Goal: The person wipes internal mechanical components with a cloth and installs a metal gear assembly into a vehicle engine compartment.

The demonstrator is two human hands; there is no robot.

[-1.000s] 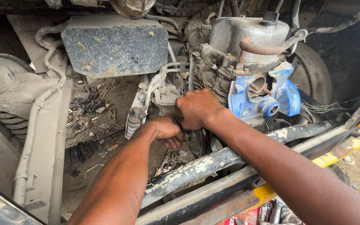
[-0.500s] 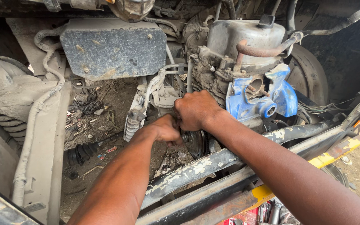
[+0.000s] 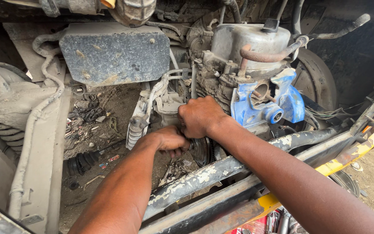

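Both my hands are deep in a dirty engine bay. My left hand (image 3: 168, 141) is curled low beside a dark round pulley (image 3: 203, 151), its fingers closed on something I cannot make out. My right hand (image 3: 201, 116) sits just above it as a closed fist, pressed against the grimy engine block (image 3: 215, 80); what it grips is hidden under the fingers. A blue bracket (image 3: 282, 102) juts out right of my right wrist. A grey metal tank (image 3: 249, 41) with a rusty pipe stands above it.
A dusty flat metal plate (image 3: 115, 52) hangs at upper left. Grey hoses (image 3: 31, 125) run down the left side. A chipped frame bar (image 3: 221, 173) crosses under my arms, with a yellow body edge (image 3: 360, 149) at right. Debris lies on the ground (image 3: 89, 130).
Both hands have stayed at the same spot by the pulley, with only slight shifts of the fingers. The view has drifted a little.
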